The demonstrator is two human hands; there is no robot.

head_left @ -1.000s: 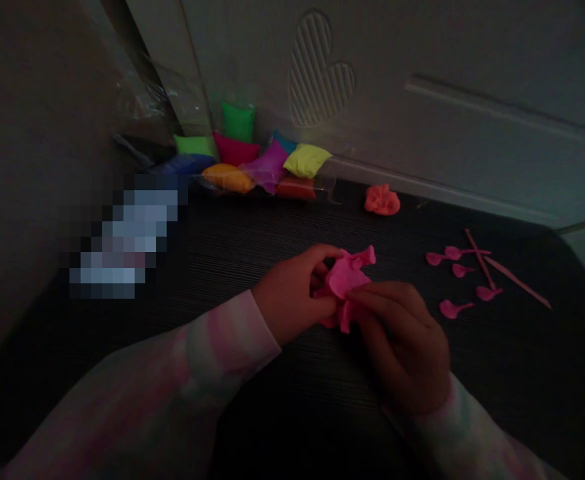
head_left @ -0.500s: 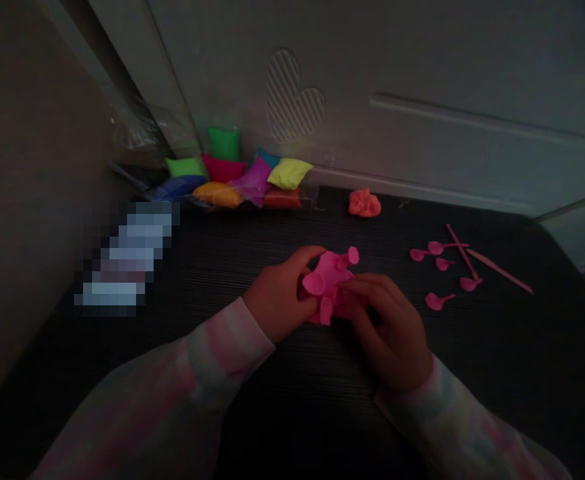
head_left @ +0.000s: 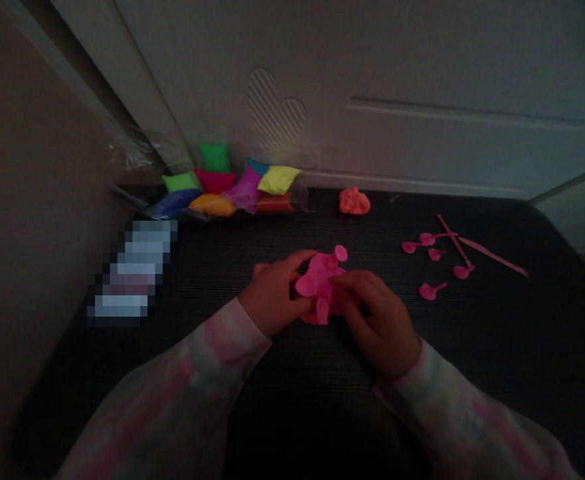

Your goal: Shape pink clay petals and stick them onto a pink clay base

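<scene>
Between my hands is a pink clay figure (head_left: 323, 280) with several knobs and cup-like bits sticking out of it. My left hand (head_left: 275, 293) is closed around its left side, thumb below and fingers above. From the right, my right hand (head_left: 379, 320) pinches at the figure's right edge, its index finger and thumb against the clay. What exactly lies under those right fingertips is hidden. Off to the right lie several small pink clay pieces with thin tails, one of them a rounded piece (head_left: 427, 291), beside a thin pink stick (head_left: 453, 240) and a flat pink tool (head_left: 495, 257).
A clear bag of coloured clay packets (head_left: 212, 205) lies at the back left. An orange clay lump (head_left: 355, 201) sits near the pale panel (head_left: 412, 147) behind the dark table (head_left: 197, 260). A pixelated, blurred-out object (head_left: 135, 270) is on the left.
The camera view has shifted slightly, so the things on the table sit a little differently in it. Both hands stay on the pink clay figure, with the right fingers moved only slightly.
</scene>
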